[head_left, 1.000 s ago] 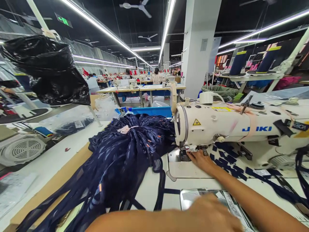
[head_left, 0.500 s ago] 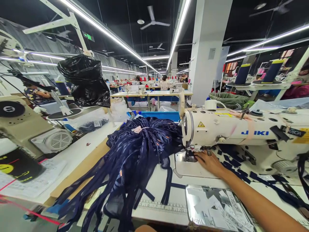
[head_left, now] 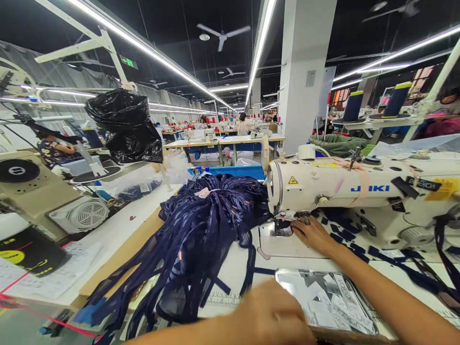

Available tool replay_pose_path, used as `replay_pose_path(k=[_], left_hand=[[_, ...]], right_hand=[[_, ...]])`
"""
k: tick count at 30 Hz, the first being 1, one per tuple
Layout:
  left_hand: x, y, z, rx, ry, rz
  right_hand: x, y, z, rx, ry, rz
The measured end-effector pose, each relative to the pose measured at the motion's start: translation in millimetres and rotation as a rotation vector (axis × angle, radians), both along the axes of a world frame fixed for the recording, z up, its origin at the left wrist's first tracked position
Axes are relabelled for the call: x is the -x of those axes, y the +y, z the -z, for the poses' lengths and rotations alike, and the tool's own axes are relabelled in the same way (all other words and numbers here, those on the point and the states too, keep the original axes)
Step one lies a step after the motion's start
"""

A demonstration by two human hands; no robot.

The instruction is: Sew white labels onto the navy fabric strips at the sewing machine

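Note:
My right hand (head_left: 313, 235) lies on the bed of a white sewing machine (head_left: 323, 184), its fingertips close to the presser foot (head_left: 282, 225). The fingers are drawn together there, and what they pinch is too small and dark to make out. In the lower middle, my left hand (head_left: 271, 314) is smeared by motion over the table's front edge, beside a shallow metal tray (head_left: 278, 278) of white printed labels (head_left: 325, 297). Left of the machine a large bundle of navy fabric strips (head_left: 201, 239), tied with a pale band (head_left: 208, 192), spreads over the table and hangs off its front.
Navy scraps (head_left: 345, 235) lie behind my right forearm. A printed ruler scale (head_left: 219, 299) runs along the table front. At the left stand a second machine (head_left: 25, 191) and a black plastic bag (head_left: 125, 124) on a pole. Thread cones (head_left: 395, 100) stand at the right.
My left hand has come up into view from the bottom edge, beside the label tray. My right hand stays by the presser foot. The camera view has shifted slightly.

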State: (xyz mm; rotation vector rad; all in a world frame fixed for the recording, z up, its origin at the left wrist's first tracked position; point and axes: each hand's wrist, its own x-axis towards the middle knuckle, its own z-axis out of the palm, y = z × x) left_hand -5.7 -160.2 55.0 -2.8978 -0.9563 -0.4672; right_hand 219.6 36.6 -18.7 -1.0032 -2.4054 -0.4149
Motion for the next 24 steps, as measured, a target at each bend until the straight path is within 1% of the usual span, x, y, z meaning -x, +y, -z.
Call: replay_pose_path(k=[2, 4, 5, 6, 8, 10, 13, 15, 17, 19, 22, 24], left_hand=[[24, 19, -3.5, -0.086, 0.047, -0.076], [48, 32, -6.1, -0.224, 0.176, -0.150], [56, 37, -6.6, -0.287, 0.257, -0.161], [62, 41, -6.3, -0.331, 0.334, -0.143], [64, 49, -2.9, -0.379, 0.445, -0.073], [57, 57, 4.0, -0.401, 0.496, -0.009], [44, 72, 17.5, -0.429, 0.511, 0.044], [40, 82, 25.8, -0.453, 0.479, 0.049], [40, 89, 31.3, -0.483, 0.399, 0.049], [41, 94, 32.7, -0.486, 0.284, 0.050], [37, 95, 26.1, -0.384, 0.097, 0.061], [29, 94, 17.8, -0.235, -0.031, 0.080]], right_hand=[[0, 0, -0.1, 0.005, -0.005, 0.002], [0, 1, 0.9, 0.005, -0.006, 0.013], [2, 1, 1.4, 0.006, -0.006, 0.023], [3, 1, 1.6, 0.009, -0.005, 0.035], [7, 1, -0.3, 0.026, -0.010, 0.072], [10, 0, -6.8, 0.074, -0.033, 0.103], [4, 2, -24.5, 0.231, -0.086, 0.104], [-10, 3, -38.0, 0.296, -0.049, 0.102], [-29, 1, -49.1, 0.301, 0.020, 0.113], [-49, -4, -55.2, 0.288, 0.051, 0.129], [-67, -12, -55.4, 0.276, 0.004, 0.122], [-70, -14, -52.5, 0.262, -0.045, 0.127]])
